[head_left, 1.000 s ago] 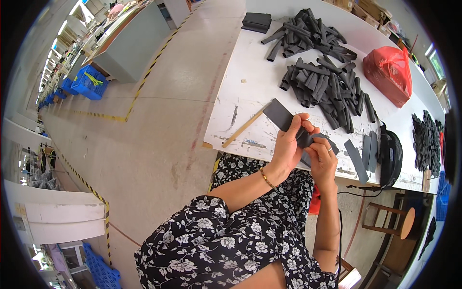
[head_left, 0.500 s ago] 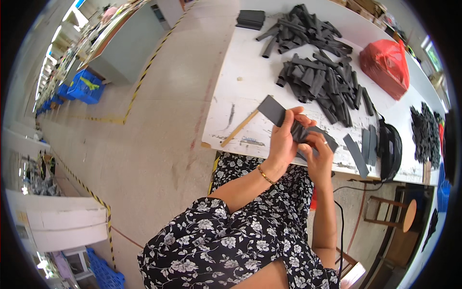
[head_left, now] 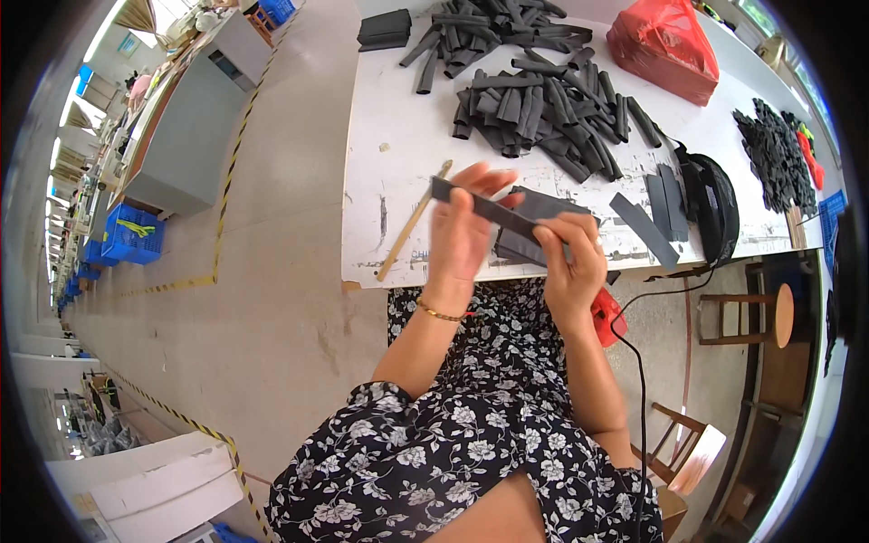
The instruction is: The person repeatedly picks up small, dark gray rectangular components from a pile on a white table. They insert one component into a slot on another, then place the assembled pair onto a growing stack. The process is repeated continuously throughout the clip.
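Observation:
A dark grey fabric strip, narrow and folded lengthwise, stretches between my two hands above the table's front edge. My right hand pinches its right end between thumb and fingers. At the other end, my left hand has its thumb over the strip and its fingers extended behind it, slightly blurred. Beneath and behind the strip, more flat dark pieces lie at the table edge, partly hidden by my hands. To the left of my left hand, a thin wooden stick rests on the white table.
Rolled dark tubes are heaped across the table, with a flat stack at the far left. A red plastic bag, loose strips, a black bag and a dark pile stand rightward. A black cable hangs beside my right arm.
The strip has gone from bunched up between my hands to stretched out and narrow. My hands have moved apart, and the whole view has shifted to the right.

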A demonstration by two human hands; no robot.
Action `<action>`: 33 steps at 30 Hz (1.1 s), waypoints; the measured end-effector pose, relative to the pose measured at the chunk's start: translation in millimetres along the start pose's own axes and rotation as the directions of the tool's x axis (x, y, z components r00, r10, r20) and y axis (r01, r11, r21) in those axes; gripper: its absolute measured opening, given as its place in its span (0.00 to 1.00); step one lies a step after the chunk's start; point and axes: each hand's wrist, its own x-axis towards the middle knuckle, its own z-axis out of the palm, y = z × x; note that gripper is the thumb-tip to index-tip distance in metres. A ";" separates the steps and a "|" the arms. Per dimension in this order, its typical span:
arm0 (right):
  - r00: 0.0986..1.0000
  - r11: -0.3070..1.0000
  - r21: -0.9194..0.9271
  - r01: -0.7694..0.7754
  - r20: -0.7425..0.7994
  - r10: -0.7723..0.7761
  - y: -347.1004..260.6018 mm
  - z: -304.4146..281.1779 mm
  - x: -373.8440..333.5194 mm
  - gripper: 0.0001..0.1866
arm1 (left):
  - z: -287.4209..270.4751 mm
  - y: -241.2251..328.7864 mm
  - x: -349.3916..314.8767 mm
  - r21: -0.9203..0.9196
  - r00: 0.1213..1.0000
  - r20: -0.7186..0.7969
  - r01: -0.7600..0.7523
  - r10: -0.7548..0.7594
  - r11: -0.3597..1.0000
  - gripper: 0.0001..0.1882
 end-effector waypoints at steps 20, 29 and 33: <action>0.866 0.853 0.155 -0.499 0.111 0.487 51.4 -39.4 -43.7 0.16 | -32.3 -28.6 -18.9 0.226 0.948 -0.317 0.072 0.003 0.972 0.07; 0.866 0.781 -0.415 -0.466 -0.034 0.499 81.8 -74.1 -45.9 0.18 | -58.9 -41.3 76.8 0.665 0.954 -0.215 -0.013 0.209 0.747 0.10; 0.926 0.643 -0.668 -0.374 -0.229 0.299 120.4 -113.6 -29.1 0.19 | -57.0 -51.5 178.5 0.803 0.963 -0.101 -0.068 0.248 0.592 0.08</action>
